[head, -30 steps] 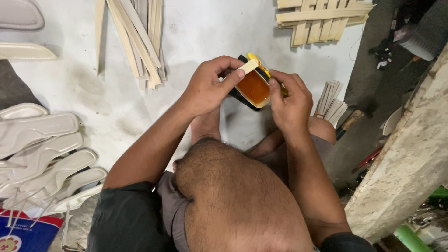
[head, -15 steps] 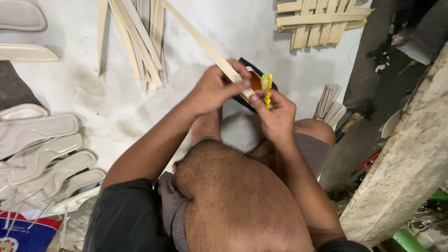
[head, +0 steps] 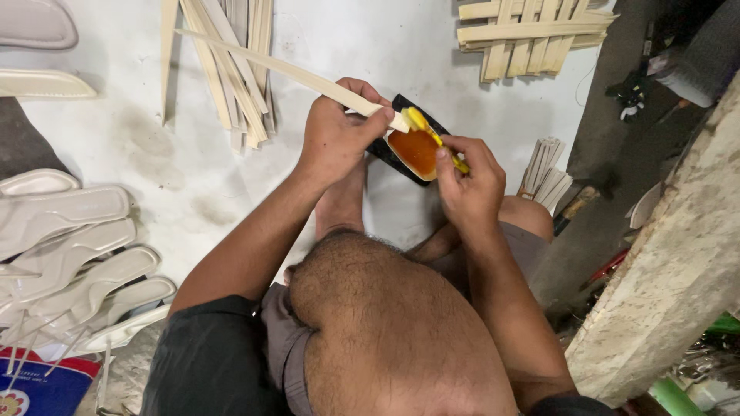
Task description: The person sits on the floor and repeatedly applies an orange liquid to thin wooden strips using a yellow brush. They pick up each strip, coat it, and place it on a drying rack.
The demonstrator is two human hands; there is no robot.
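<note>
My left hand [head: 337, 132] grips a long pale wooden strip [head: 285, 71] near its right end; the strip slants up and to the left across the floor. My right hand [head: 468, 181] pinches a small yellow brush [head: 428, 131] whose tip touches the strip's end. Just under both hands lies a black container of orange glue [head: 414, 150], resting on the white floor beyond my bent knee.
A bundle of loose pale strips [head: 227, 62] lies at the top left and a woven lattice of strips [head: 524, 35] at the top right. Several white shoe soles [head: 69, 254] are stacked at the left. Short strips [head: 546, 177] lean by a rough stone slab [head: 678, 254] on the right.
A second ago both hands held the glue container. Since then my left hand has picked up a long strip and my right hand has brought the yellow brush to its end.
</note>
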